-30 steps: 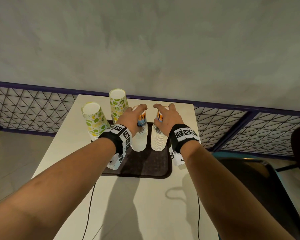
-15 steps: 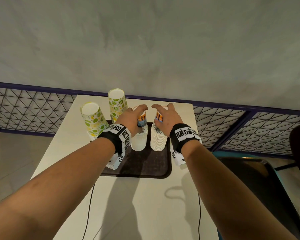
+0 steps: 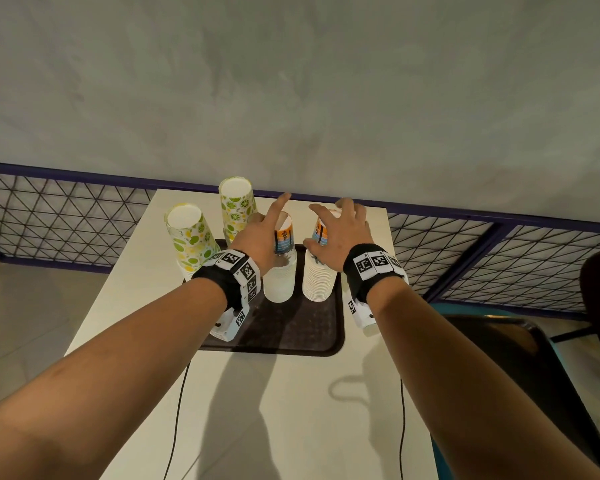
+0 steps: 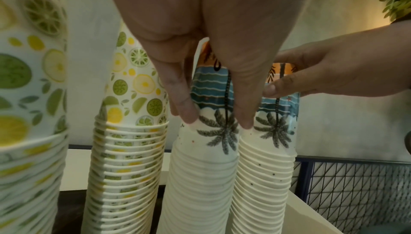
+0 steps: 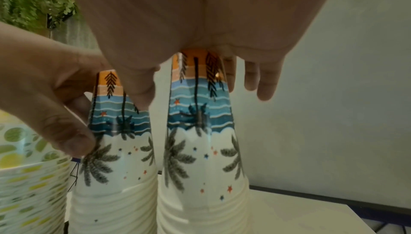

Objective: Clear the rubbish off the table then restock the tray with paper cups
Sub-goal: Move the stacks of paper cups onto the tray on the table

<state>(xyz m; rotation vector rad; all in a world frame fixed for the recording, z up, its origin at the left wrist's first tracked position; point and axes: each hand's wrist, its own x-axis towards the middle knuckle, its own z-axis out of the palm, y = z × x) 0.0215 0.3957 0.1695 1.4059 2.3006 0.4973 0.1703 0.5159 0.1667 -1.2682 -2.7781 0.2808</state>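
Four stacks of upturned paper cups stand on the dark tray (image 3: 291, 334), which lies on the white table (image 3: 291, 410). Farthest to the left of my left hand (image 3: 257, 237) are the two citrus-print stacks, one (image 3: 187, 240) near the tray's left edge and the other (image 3: 238, 206) behind it. My left hand sits over the left palm-print stack (image 3: 280, 268); in the left wrist view its fingertips (image 4: 186, 114) touch the top cup's wall, fairly straight and spread, while the head view shows the forefinger lifted and pointing away from the cup, so I read this hand as loose rather than clamped. Just to its right, nearly touching that stack, stands the right palm-print stack (image 3: 319, 275). My right hand (image 3: 340, 233) caps it from above: the right wrist view shows the thumb (image 5: 140, 90) lying down its left side and fingers hanging past its right side, curled round the top cup. Right of that hand, beyond the table, a dark chair (image 3: 520, 368) stands by the mesh fence (image 3: 499, 265).
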